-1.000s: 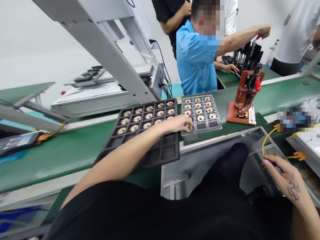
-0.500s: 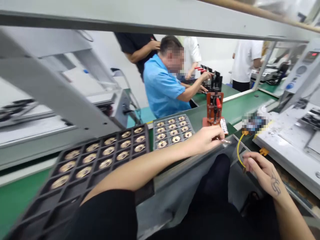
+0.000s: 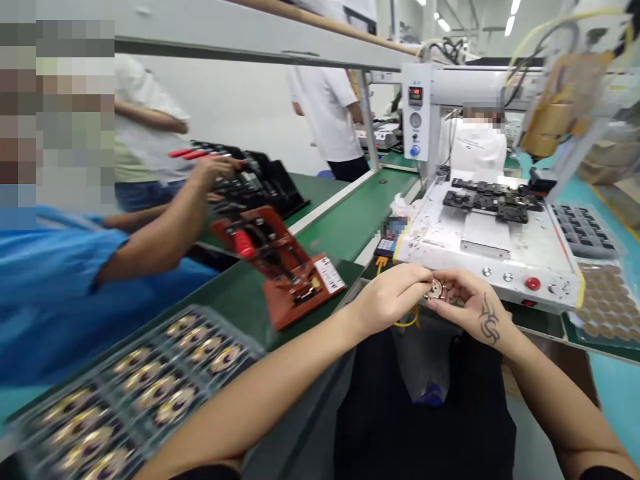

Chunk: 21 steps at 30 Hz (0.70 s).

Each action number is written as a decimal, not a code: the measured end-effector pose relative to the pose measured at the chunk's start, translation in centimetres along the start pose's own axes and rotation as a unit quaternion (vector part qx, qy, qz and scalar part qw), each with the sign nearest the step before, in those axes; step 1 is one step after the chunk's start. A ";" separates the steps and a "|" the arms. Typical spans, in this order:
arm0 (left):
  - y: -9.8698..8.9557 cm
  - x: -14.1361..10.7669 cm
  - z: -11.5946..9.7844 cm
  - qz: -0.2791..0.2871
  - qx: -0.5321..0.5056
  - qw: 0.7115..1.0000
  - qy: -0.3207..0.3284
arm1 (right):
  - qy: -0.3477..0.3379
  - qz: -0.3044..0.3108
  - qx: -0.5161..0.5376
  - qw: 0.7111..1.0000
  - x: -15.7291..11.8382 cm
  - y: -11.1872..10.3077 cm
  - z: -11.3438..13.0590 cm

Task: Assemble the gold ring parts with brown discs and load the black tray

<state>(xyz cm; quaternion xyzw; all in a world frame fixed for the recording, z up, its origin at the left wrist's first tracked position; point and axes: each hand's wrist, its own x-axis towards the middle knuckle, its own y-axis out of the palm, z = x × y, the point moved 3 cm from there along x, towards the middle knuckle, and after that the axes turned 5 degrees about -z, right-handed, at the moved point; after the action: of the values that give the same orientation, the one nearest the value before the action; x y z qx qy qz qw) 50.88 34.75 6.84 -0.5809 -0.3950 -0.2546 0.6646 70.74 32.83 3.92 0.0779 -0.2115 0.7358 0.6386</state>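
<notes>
Both my hands meet in front of me over a small round rose-gold watch case (image 3: 435,289). My left hand (image 3: 393,300) pinches its left side between closed fingers. On the other side, my right hand (image 3: 465,300) grips it between thumb and curled fingers. Part of the case is covered by the fingertips. To the left, a grey tray (image 3: 111,393) carries several similar gold cases in its compartments. An orange-red clamp fixture (image 3: 280,267) with a red handle and a white label stands on the green bench between the tray and my hands.
A white dispensing machine (image 3: 450,250) with black fixtures and buttons stands ahead on the right. A handheld device (image 3: 393,237) with a yellow cable lies beside it. Round brown pieces (image 3: 607,303) and a tray of black parts (image 3: 585,230) are farther right. A co-worker's arm (image 3: 165,220) reaches toward black clamps.
The view has swung right. My left hand has moved away from beside the clamp fixture with the case, and my right hand has come up to hold it too.
</notes>
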 end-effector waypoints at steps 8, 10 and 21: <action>7.5 5.4 1.2 0.044 -0.022 0.997 0.065 | 0.048 -0.110 -0.034 0.992 -1.5 -7.1 -2.4; 9.4 7.5 2.7 0.073 -0.075 0.994 0.028 | 0.051 -0.152 -0.065 0.985 -1.9 -10.1 -2.8; 23.2 23.2 15.4 0.368 -0.045 0.894 -0.253 | -0.002 -0.304 -0.233 0.924 -5.0 -20.3 0.6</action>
<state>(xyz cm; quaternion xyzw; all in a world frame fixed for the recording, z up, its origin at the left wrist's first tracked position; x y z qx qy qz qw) 78.80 57.06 12.79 -0.7590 -0.2960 0.1459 0.5612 91.25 29.97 6.78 -0.0111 -0.3443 0.4363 0.8313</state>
